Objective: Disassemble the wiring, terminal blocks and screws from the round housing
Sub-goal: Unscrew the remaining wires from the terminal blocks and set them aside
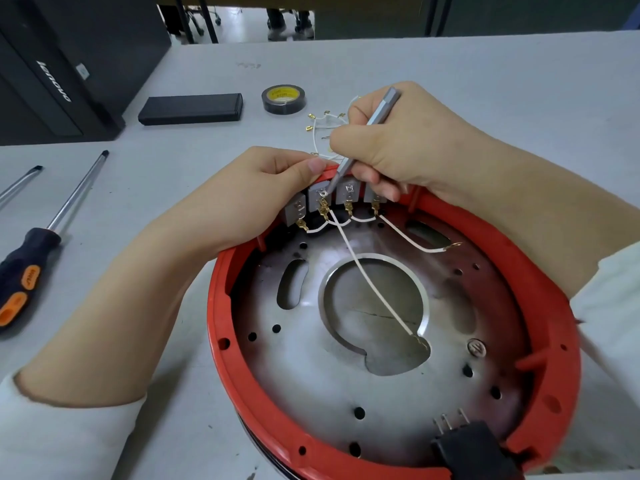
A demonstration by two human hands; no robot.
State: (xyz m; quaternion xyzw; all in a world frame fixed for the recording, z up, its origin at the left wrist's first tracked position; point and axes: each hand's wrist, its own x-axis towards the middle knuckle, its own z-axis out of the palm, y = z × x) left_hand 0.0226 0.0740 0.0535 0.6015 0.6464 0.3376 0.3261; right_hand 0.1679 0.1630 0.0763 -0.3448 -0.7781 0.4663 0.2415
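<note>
The round housing (221,327) has a red rim and a grey metal plate inside, and it lies in front of me. Grey terminal blocks (348,194) sit in a row at its far rim. White wires (374,289) with brass lugs hang from them across the plate. My left hand (273,188) grips the far rim beside the leftmost block. My right hand (398,143) holds a slim grey screwdriver (367,133), whose tip is on the screw of the second block from the left.
Several removed white wires (322,128) lie on the table behind my hands. A tape roll (284,98) and a black box (190,109) lie further back. Two screwdrivers (45,223) rest at the left. A black computer case (65,64) stands at the far left.
</note>
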